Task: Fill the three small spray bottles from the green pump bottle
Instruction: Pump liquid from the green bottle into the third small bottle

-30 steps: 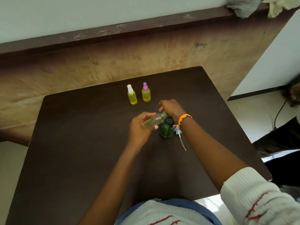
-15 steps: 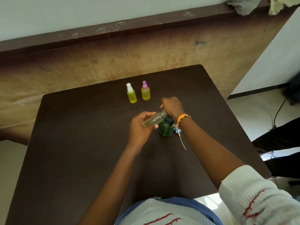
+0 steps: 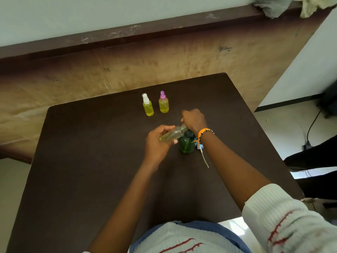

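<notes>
Head view: a dark brown table [image 3: 91, 161] fills most of the frame, its top matte and plain. Past its far edge, toward 12 o'clock, runs a worn tan panel [image 3: 109, 70] capped by a dark wooden ledge [image 3: 145, 31], with a pale wall above. Crumpled cloths [image 3: 273, 6] lie on the ledge at about 1 o'clock. At 3 o'clock a light tiled floor [image 3: 282, 128] shows, with a dark cable [image 3: 312, 125] trailing over it.

Near the table's middle stands the green pump bottle [image 3: 186, 144], upright. The right hand [image 3: 194, 119] is fisted over its top, hiding the pump head; what the fingers clasp there cannot be made out. The wrist carries an orange and black beaded bracelet [image 3: 205, 133]. The left hand [image 3: 157, 143] is wrapped around a clear small spray bottle [image 3: 172, 135], held tilted, its open neck up against the pump bottle's top at the fist; a little yellowish liquid sits in it.

Toward 11 o'clock from the hands, well apart from them, two yellow-filled spray bottles stand upright just beside each other: the white-capped bottle [image 3: 147, 105] on the left, the pink-capped bottle [image 3: 163, 103] on the right.
</notes>
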